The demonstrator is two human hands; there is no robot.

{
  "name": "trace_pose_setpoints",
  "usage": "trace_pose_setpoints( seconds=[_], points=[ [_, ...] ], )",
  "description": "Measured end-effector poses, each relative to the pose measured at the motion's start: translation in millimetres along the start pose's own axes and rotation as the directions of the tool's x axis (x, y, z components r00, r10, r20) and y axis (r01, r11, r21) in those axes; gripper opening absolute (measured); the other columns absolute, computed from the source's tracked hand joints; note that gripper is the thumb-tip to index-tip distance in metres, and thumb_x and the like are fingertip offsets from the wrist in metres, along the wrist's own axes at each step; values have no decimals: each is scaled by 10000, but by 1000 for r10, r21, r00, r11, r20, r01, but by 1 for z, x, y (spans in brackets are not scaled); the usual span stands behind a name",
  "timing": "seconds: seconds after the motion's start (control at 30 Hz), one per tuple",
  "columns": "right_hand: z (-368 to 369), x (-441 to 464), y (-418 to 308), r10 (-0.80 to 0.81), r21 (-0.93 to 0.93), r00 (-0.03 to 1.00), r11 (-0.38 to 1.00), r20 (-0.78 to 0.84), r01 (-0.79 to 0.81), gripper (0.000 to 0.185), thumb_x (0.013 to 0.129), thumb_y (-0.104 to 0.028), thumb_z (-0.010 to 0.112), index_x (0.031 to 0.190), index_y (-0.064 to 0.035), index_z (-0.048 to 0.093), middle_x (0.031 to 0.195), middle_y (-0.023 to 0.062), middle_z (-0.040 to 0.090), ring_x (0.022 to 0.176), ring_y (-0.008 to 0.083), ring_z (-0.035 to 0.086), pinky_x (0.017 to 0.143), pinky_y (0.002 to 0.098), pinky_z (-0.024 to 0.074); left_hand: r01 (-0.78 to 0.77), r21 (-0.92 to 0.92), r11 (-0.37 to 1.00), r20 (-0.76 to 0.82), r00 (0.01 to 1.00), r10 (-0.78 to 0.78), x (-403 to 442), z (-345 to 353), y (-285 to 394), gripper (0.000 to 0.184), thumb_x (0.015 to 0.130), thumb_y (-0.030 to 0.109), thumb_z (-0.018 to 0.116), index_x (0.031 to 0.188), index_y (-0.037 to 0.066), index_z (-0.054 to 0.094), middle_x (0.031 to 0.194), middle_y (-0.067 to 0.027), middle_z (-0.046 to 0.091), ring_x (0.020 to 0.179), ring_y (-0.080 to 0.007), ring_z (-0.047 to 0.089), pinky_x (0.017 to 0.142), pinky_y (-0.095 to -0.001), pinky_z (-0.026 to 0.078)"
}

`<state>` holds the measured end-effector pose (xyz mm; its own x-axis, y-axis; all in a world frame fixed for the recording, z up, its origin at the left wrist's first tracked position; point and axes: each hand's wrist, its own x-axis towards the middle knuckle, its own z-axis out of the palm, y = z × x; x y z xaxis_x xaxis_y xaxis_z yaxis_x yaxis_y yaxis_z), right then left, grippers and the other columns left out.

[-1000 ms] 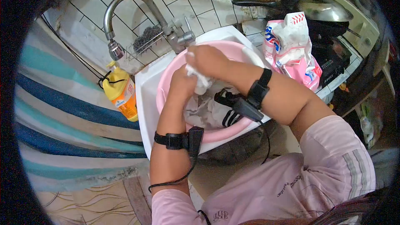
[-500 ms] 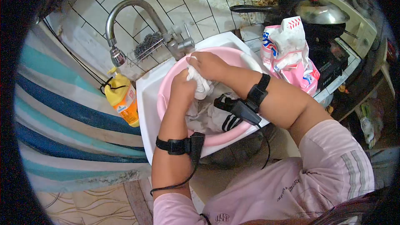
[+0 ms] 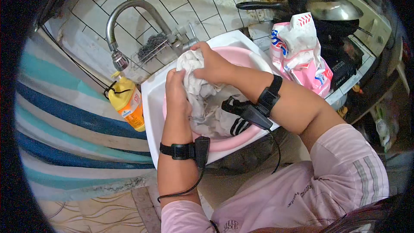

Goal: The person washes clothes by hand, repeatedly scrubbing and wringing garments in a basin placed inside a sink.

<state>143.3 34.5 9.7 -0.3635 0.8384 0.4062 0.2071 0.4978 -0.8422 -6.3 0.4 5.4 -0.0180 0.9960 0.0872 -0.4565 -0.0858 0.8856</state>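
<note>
Both hands work over the pink basin (image 3: 211, 145), which sits in the white sink (image 3: 156, 114). The white cloth (image 3: 189, 60) is bunched between them towards the basin's 11 o'clock edge, its lower part hanging towards the other wet clothes (image 3: 209, 125). The left hand (image 3: 176, 92) is curled against the cloth's 8 o'clock side; the right hand (image 3: 211, 64) is partly open around its 2 o'clock side, thumb and fingers spread apart. The step in hand looks like hand-washing, with the cloth gathered for rubbing or turning. The next move seems to call for a firm grip on both sides, keeping the cloth over the basin so drips land inside.
</note>
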Motion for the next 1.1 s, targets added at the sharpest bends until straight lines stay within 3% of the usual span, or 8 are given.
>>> trace_pose_setpoints(
  seconds=[0.17, 0.33, 0.4, 0.6, 0.73, 0.87, 0.93, 1.1],
  points=[
    [10, 4, 12, -304, -137, 949, 947, -84, 292, 482, 719, -106, 628, 1159, -37, 444, 1042, 232, 559, 984, 415, 546, 863, 406, 441, -79, 547, 834, -61, 989, 133, 1, 2, 1, 349, 938, 320, 444, 1069, 14, 549, 1002, -113, 616, 891, -212, 609, 775, -360, 499],
    [20, -10, -15, -515, -102, 857, 853, 2, 513, 429, 662, 1, 542, 1089, -9, 494, 964, 200, 563, 931, 343, 567, 820, 383, 453, 3, 359, 933, -144, 988, 52, 5, 0, -4, 388, 951, 336, 426, 1096, -1, 552, 1010, -106, 617, 894, -202, 602, 781, -327, 482],
    [11, -10, -14, -137, -14, 988, 990, 70, 139, 415, 650, 20, 539, 1060, -20, 495, 895, 205, 588, 828, 365, 595, 717, 401, 479, 41, 391, 919, -163, 986, 25, 3, 1, -7, 409, 957, 347, 414, 1105, -8, 552, 1018, -106, 615, 912, -202, 598, 793, -320, 475],
    [4, -7, -19, 101, -140, 990, 986, 97, -87, 436, 627, 71, 511, 1051, -31, 501, 933, 221, 610, 887, 366, 610, 737, 403, 480, -176, 807, 563, 90, 980, 177, -8, 15, -2, 427, 972, 311, 371, 1027, -61, 573, 964, -129, 616, 909, -235, 566, 811, -317, 431],
    [26, -15, -14, -456, -147, 890, 881, -16, 449, 458, 621, 97, 483, 1061, -30, 496, 952, 219, 605, 996, 353, 579, 830, 391, 451, 112, 233, 966, -189, 980, -68, -5, 16, 1, 426, 976, 330, 373, 1045, -41, 569, 972, -114, 610, 888, -236, 566, 805, -312, 434],
    [15, -7, -11, -248, -78, 969, 966, -10, 246, 449, 628, 108, 459, 1049, -38, 514, 959, 217, 602, 975, 340, 571, 835, 371, 434, -12, 423, 906, -75, 996, 48, -1, 7, -8, 443, 967, 372, 386, 1061, -21, 566, 991, -107, 605, 846, -185, 555, 774, -308, 440],
    [6, -5, -22, 265, -93, 964, 961, 36, -260, 447, 628, 116, 466, 1040, -47, 528, 943, 216, 599, 940, 327, 578, 817, 362, 437, -89, 706, 702, 69, 996, 57, 1, 6, -9, 461, 962, 388, 388, 1049, -28, 568, 1000, -109, 605, 859, -180, 550, 784, -313, 437],
    [21, -12, -10, -440, -117, 898, 892, -7, 436, 466, 608, 78, 496, 1062, -25, 526, 1027, 193, 563, 1035, 352, 523, 887, 391, 409, 107, 341, 934, -120, 990, -70, -7, 21, -1, 511, 947, 436, 401, 1171, -9, 514, 1080, -144, 603, 968, -242, 597, 817, -358, 469]
  ],
)
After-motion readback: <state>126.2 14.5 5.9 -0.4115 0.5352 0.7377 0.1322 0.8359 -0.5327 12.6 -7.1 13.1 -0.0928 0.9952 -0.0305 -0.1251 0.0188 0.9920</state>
